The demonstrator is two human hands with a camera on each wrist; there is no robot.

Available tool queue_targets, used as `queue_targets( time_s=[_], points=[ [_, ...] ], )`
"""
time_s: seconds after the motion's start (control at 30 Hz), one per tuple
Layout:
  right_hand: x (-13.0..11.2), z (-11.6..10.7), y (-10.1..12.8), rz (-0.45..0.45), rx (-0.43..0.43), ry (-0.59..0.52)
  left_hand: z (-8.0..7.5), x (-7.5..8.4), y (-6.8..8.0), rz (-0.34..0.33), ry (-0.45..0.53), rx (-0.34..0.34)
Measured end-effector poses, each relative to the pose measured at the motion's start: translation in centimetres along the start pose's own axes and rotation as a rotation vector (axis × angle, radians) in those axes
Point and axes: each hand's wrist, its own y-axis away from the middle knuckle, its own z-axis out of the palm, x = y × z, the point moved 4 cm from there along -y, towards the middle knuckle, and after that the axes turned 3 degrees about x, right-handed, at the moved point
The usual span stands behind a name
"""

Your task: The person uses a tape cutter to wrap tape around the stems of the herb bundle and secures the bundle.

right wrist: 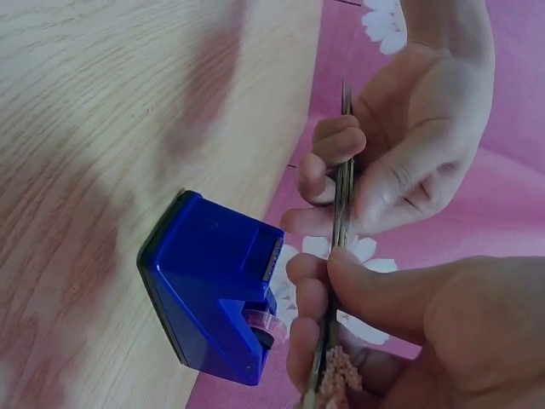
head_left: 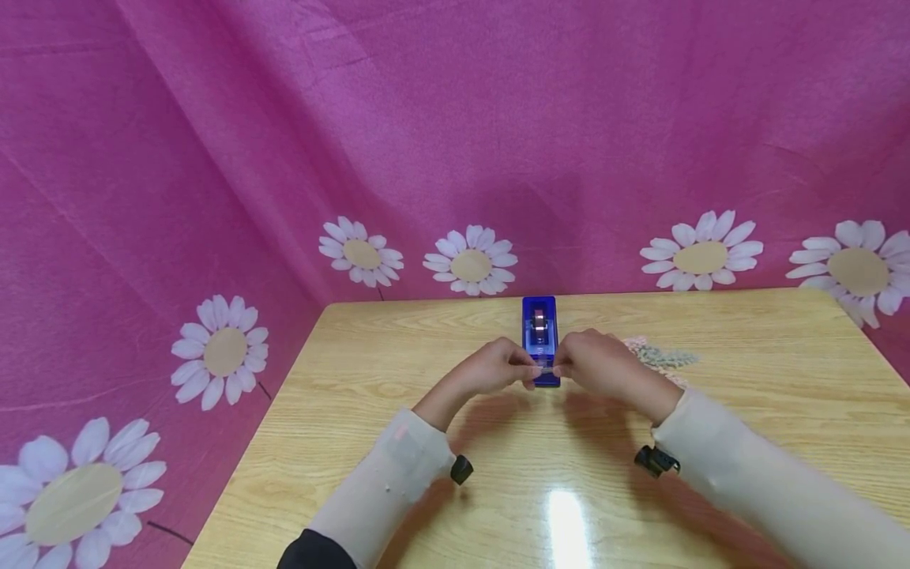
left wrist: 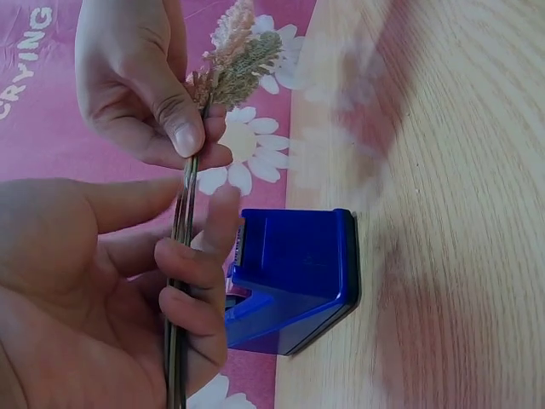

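A thin bunch of dried flower stems (left wrist: 180, 247) runs between both hands, just in front of a blue tape dispenser (head_left: 539, 324) on the wooden table (head_left: 398, 371). My left hand (head_left: 508, 365) curls its fingers round the bare stem end (right wrist: 343, 187). My right hand (head_left: 579, 363) pinches the stems with thumb and forefinger close to the pinkish-green flower heads (left wrist: 234, 60), which stick out past that hand (head_left: 657, 356). In the wrist views the dispenser (left wrist: 298, 264) (right wrist: 204, 281) stands right beside the fingers, its serrated cutter facing them.
Pink cloth printed with white daisies (head_left: 471, 261) hangs behind and to the left of the table. The table's left edge (head_left: 263, 442) is near my left forearm. A black clip sits at each wrist (head_left: 460, 469) (head_left: 654, 461).
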Motion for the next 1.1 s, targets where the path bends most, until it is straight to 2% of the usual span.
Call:
queue_targets(
  time_s=[0.13,0.33,0.43,0.6,0.7,0.9,1.0,1.1],
  points=[
    [-0.1,0.1,0.1,0.019,0.029,0.030,0.1,0.0,0.0,0.020,-0.011,-0.030],
    [-0.3,-0.2,0.2,0.005,0.021,0.044,0.2,0.0,-0.2,0.028,-0.074,0.007],
    [-0.4,-0.4,0.1,0.003,-0.015,0.078,0.3,0.2,-0.2,0.028,-0.105,0.019],
    [-0.7,-0.5,-0.4,-0.010,-0.136,0.102,0.4,0.4,-0.2,0.023,-0.160,0.036],
    [-0.4,-0.3,-0.7,-0.013,-0.192,0.006,0.4,0.3,-0.2,0.017,-0.174,0.047],
    [1.0,0.4,-1.0,-0.013,-0.262,-0.253,0.1,0.2,-0.2,0.021,-0.144,0.097],
    [1.4,0.8,-1.0,-0.017,-0.275,-0.345,0.1,0.2,-0.1,0.011,-0.119,0.117],
    [1.8,1.2,-0.9,-0.013,-0.252,-0.389,0.1,0.1,-0.1,0.000,-0.094,0.133]
  ],
)
